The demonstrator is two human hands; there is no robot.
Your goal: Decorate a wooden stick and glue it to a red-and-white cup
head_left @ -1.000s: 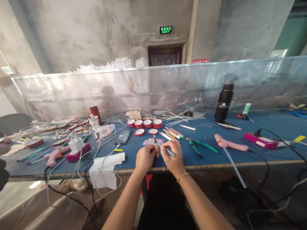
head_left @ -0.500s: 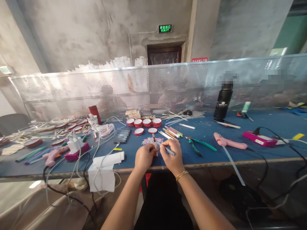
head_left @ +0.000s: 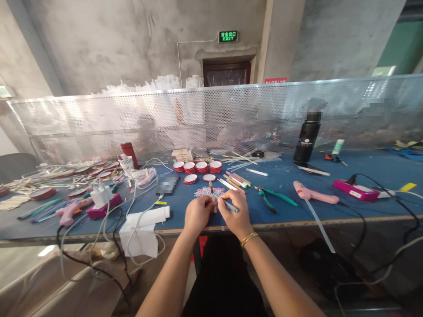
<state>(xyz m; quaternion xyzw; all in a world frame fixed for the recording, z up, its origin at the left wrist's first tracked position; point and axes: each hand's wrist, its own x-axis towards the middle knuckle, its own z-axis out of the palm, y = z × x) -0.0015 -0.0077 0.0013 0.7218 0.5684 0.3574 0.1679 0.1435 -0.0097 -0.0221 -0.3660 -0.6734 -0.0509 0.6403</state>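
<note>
Ideally, the flat stick [head_left: 211,188], pinched in the left hand [head_left: 198,215] near the colourful pile [head_left: 199,192], is held steady. The pen [head_left: 231,206], clasped in the right hand [head_left: 237,219], is best guided lightly.

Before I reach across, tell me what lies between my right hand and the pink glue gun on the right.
The head view shows teal-handled pliers lying between your right hand and that pink glue gun.
</note>
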